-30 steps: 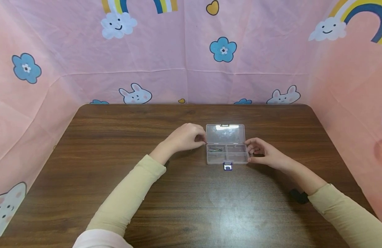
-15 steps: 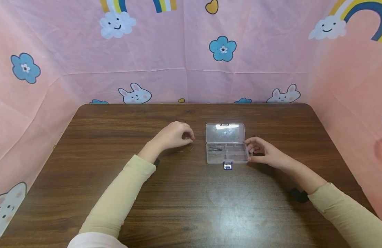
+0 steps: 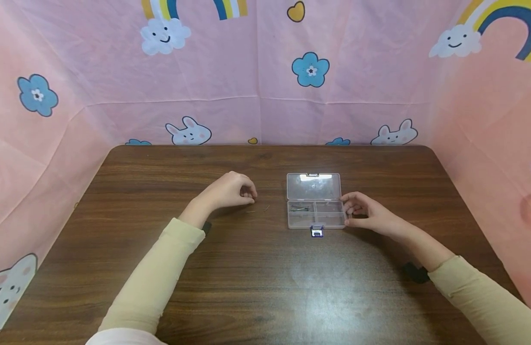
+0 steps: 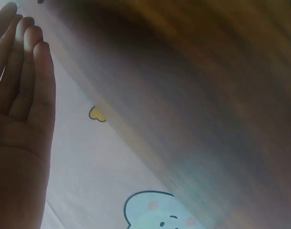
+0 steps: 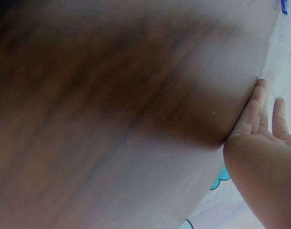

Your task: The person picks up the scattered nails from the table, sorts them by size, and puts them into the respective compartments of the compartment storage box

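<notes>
A clear plastic divided box [image 3: 301, 221] stands on the table, its lid [image 3: 313, 187] raised at the back and its blue-edged latch [image 3: 317, 232] at the front. In its back left compartment lie a few thin dark pin-like pieces [image 3: 299, 208]. My right hand [image 3: 363, 211] rests against the box's right side, thumb at the front and fingers farther back. Left of the box, my left hand [image 3: 231, 190] hovers low with bent fingers, and I see nothing held in it. Close by its fingertips are two thin needle-like pieces, one [image 3: 251, 212] nearer and another [image 3: 267, 208] further right.
The brown wooden table [image 3: 265, 278] reaches to a pink printed cloth [image 3: 265, 86] behind it and on both sides. A dark strap [image 3: 416, 272] sits beneath my right wrist. Both wrist views are largely blurred tabletop.
My left hand has moved left, away from the box's left edge, uncovering two thin pieces on the table. The right hand and the box have stayed in place.
</notes>
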Demonstrator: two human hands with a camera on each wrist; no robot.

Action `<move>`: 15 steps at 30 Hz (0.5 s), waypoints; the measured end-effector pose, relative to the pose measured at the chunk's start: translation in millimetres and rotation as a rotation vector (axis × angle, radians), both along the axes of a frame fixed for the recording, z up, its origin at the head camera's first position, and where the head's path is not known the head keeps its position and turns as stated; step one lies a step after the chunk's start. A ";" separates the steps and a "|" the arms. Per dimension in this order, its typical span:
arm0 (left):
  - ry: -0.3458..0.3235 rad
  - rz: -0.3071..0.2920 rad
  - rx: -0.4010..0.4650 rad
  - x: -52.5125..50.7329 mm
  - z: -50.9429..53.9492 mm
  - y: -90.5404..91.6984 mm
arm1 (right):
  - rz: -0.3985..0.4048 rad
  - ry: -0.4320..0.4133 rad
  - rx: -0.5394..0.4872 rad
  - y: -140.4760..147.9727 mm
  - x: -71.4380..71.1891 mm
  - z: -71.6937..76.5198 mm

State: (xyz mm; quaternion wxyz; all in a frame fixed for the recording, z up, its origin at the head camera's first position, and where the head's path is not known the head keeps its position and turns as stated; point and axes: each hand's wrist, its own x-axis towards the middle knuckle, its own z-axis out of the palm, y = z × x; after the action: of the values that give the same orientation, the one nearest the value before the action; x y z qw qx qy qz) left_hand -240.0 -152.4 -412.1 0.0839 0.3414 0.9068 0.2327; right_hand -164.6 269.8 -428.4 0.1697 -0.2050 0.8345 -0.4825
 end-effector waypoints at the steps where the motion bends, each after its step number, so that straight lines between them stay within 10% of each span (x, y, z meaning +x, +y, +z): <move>1: -0.006 0.005 -0.003 0.2 -0.7 -1.4 | 0.000 0.002 0.000 -0.1 0.1 0.3; 15: -0.074 0.027 -0.038 3.1 -2.1 -10.8 | -0.014 -0.017 0.020 0.5 -0.9 -1.2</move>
State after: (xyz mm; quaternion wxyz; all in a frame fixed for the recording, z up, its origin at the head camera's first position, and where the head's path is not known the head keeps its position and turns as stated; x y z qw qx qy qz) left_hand -236.9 -163.2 -414.2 0.1208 0.3185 0.9118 0.2293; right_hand -165.5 270.3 -429.5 0.1757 -0.1934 0.8392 -0.4769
